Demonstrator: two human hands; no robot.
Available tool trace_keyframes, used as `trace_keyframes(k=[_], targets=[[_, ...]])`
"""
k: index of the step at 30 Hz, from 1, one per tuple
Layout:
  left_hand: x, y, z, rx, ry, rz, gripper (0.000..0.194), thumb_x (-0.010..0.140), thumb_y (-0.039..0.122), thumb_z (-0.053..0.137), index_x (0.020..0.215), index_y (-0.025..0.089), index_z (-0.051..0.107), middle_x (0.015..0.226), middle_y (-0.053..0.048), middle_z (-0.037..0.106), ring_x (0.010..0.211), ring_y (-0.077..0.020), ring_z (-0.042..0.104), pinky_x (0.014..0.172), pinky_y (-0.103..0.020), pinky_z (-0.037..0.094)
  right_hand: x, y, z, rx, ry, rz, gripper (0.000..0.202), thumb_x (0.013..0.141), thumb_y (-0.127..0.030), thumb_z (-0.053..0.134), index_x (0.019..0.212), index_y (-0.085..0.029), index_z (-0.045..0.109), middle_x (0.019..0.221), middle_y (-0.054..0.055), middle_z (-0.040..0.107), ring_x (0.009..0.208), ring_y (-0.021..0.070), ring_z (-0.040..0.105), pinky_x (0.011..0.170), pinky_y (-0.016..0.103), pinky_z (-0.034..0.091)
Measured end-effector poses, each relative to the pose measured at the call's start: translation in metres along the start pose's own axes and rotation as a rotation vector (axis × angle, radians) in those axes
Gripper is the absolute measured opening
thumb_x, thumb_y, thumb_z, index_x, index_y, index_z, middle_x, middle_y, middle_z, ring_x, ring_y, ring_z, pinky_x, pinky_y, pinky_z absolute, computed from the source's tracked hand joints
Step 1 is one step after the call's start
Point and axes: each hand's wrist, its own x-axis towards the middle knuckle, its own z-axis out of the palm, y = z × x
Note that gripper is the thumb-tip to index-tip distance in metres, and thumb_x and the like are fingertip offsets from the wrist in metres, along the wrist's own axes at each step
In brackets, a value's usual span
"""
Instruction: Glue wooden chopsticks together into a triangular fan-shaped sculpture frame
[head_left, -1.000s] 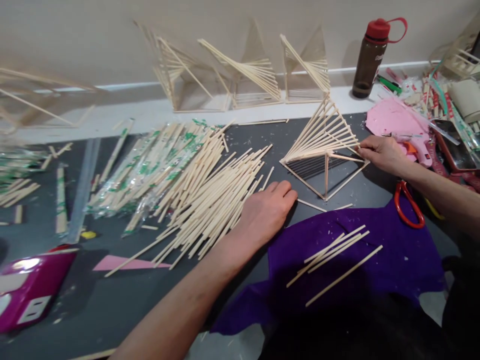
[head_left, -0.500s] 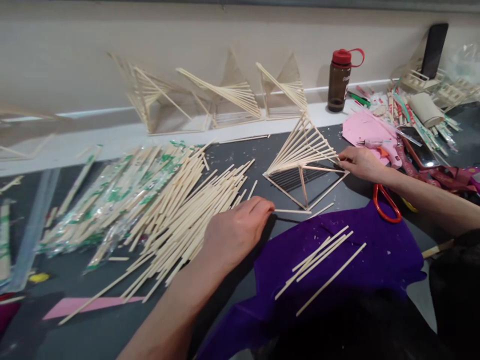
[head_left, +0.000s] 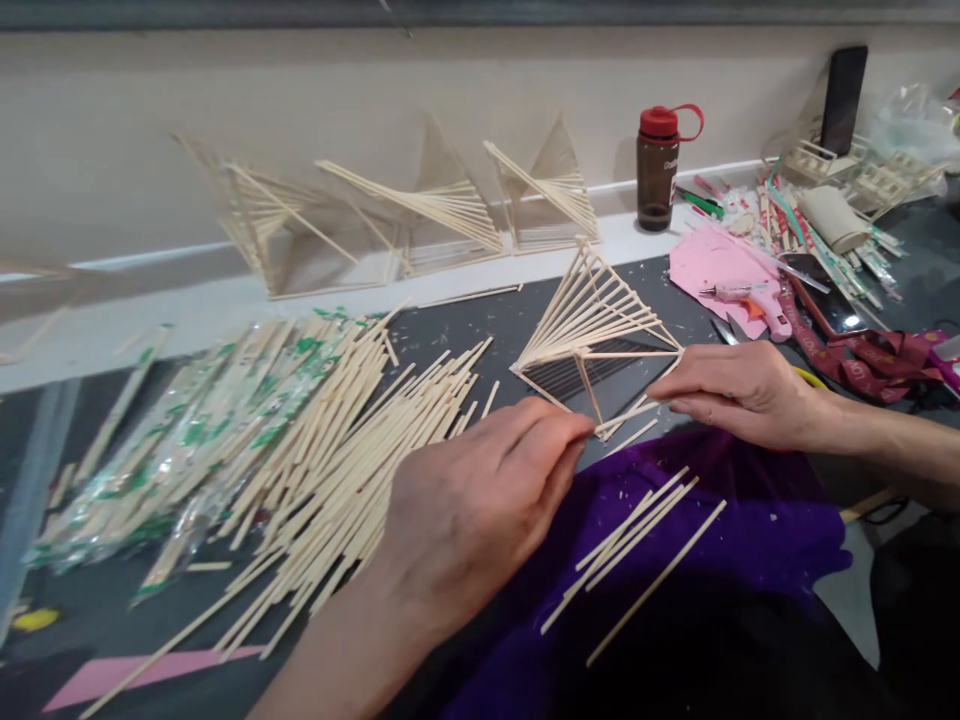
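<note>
A twisted stick model [head_left: 592, 330] stands on the dark table, with thin wooden sticks fanned across its upper side. My left hand [head_left: 487, 490] is closed in a pinch at its near corner, on the end of a thin wooden stick [head_left: 626, 412]. That stick lies close along the model's near bottom edge. At its other end, the thumb and fingers of my right hand [head_left: 739, 395] are pinched together. My fingers hide both stick ends. Several loose sticks [head_left: 637, 530] rest on purple cloth [head_left: 787, 510] in front of me.
A big pile of bare sticks [head_left: 360, 460] lies left, beside plastic-wrapped sticks [head_left: 202, 420]. Similar models [head_left: 442, 205] stand along the wall near a bottle [head_left: 658, 175]. A glue gun [head_left: 750, 298] on pink paper, a ribbon [head_left: 862, 365] and a phone [head_left: 844, 100] are to the right.
My right hand has come from the model's right corner toward me and left, to the stick. My left hand has moved right with its stick, up to the near corner. The view has shifted slightly.
</note>
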Motion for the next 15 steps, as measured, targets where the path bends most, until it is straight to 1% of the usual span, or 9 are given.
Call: trace_keyframes(k=[2,4,6,8,12,15], targets=[[-0.002,0.005,0.003,-0.073,-0.043,-0.015,0.019,0.101,0.021,0.046,0.094,0.019,0.063,0.078,0.0,0.073,0.065,-0.0139,0.068,0.05,-0.025,0.042,-0.006,0.005,-0.001,-0.063,-0.061,0.003,0.022,0.099,-0.022,0.052,0.1,-0.014,0.072,0.084,0.006,0.074,0.075,0.0107,0.068,0.065,0.02,0.049],[-0.009,0.011,0.006,-0.183,-0.115,-0.055,0.022,0.102,0.026,0.046,0.092,0.019,0.064,0.075,0.002,0.072,0.062,-0.0115,0.067,0.051,-0.023,0.043,-0.012,0.007,-0.003,-0.09,-0.152,0.013,0.022,0.1,-0.024,0.052,0.094,-0.014,0.071,0.078,0.004,0.072,0.068,0.0096,0.067,0.061,0.019,0.046],[-0.02,0.017,0.008,-0.3,-0.187,-0.113,0.023,0.103,0.029,0.046,0.093,0.019,0.065,0.078,0.002,0.073,0.066,-0.0104,0.068,0.056,-0.022,0.045,-0.017,0.009,-0.004,-0.097,-0.217,0.017,0.023,0.1,-0.025,0.052,0.091,-0.015,0.071,0.073,0.002,0.071,0.063,0.0087,0.066,0.059,0.018,0.044],[-0.032,0.021,0.009,-0.392,-0.259,-0.175,0.022,0.102,0.029,0.047,0.097,0.019,0.066,0.084,0.001,0.075,0.072,-0.0108,0.07,0.062,-0.021,0.047,-0.021,0.011,-0.003,-0.06,-0.266,0.019,0.023,0.1,-0.025,0.052,0.091,-0.015,0.07,0.073,0.001,0.071,0.062,0.0077,0.066,0.058,0.018,0.043],[-0.051,0.025,0.008,-0.494,-0.405,-0.279,0.018,0.1,0.026,0.05,0.095,0.019,0.066,0.083,0.0,0.073,0.07,-0.0114,0.067,0.062,-0.022,0.044,-0.025,0.019,0.011,0.043,-0.373,0.014,0.026,0.102,-0.027,0.047,0.093,-0.016,0.069,0.075,0.001,0.07,0.062,0.0074,0.066,0.059,0.018,0.043],[-0.061,0.026,0.007,-0.512,-0.475,-0.375,0.019,0.099,0.025,0.051,0.087,0.019,0.065,0.076,0.001,0.07,0.066,-0.011,0.063,0.059,-0.022,0.039,-0.025,0.02,0.022,0.051,-0.437,0.016,0.031,0.104,-0.031,0.043,0.091,-0.016,0.068,0.073,0.001,0.068,0.06,0.0087,0.063,0.057,0.02,0.042]])
